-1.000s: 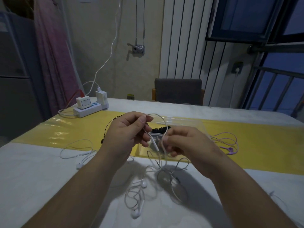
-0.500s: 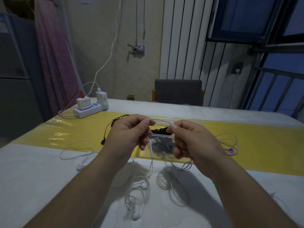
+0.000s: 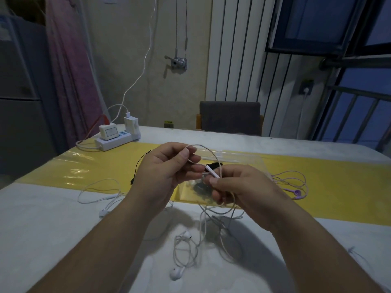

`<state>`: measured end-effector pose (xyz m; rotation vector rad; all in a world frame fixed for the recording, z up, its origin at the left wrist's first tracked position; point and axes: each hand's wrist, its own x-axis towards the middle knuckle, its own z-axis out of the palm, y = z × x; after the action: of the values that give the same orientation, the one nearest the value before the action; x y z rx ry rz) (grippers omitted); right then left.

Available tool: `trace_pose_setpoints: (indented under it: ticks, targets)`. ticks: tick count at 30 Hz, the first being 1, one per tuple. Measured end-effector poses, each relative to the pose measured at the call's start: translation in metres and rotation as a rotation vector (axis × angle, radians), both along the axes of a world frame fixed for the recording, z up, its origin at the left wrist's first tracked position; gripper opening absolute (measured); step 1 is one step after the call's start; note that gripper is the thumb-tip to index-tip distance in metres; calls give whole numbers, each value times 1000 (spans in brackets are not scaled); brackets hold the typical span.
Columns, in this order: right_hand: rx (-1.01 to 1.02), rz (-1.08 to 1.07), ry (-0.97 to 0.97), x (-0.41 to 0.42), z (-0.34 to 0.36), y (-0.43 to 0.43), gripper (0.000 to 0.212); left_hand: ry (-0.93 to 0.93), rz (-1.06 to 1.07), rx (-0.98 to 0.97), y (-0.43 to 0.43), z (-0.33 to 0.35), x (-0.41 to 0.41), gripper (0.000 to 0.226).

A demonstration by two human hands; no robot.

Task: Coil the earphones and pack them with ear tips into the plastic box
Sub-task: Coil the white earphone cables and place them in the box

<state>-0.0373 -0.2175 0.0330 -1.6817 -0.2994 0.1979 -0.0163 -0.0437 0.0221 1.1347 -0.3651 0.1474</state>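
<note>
Above white table (image 3: 42, 229), left hand (image 3: 163, 176) and right hand (image 3: 243, 191) pinch white earphones (image 3: 212, 171).

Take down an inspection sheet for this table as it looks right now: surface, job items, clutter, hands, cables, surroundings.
Surface: white table with a yellow runner across it.
Job's things: white earphones partly lifted, buds lying on the table; clear plastic box behind the hands; dark ear tips by the box, exact place unclear.
Clutter: second white pair, black pair and purple pair, all loose.
Grippers: left hand pinches the earphone cable; right hand pinches it at the inline remote.
Cables: power strip with plugged chargers; white lead runs up the wall.
Surroundings: grey chair, white radiator, window.
</note>
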Motion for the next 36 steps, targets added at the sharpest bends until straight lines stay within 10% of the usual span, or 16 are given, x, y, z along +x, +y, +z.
trace_pose_setpoints:
  ticks: [17, 26, 36]
  targets:
    - [77, -26, -53, -2, 18, -29, 21, 133, 752, 25, 13, -4, 13, 21]
    - [4, -3, -94, -3, 18, -29, 23, -48, 657, 581, 5, -5, 1, 33]
    - [-15, 16, -99, -4, 12, -14, 26, -695, 434, 923, -5, -11, -2, 31]
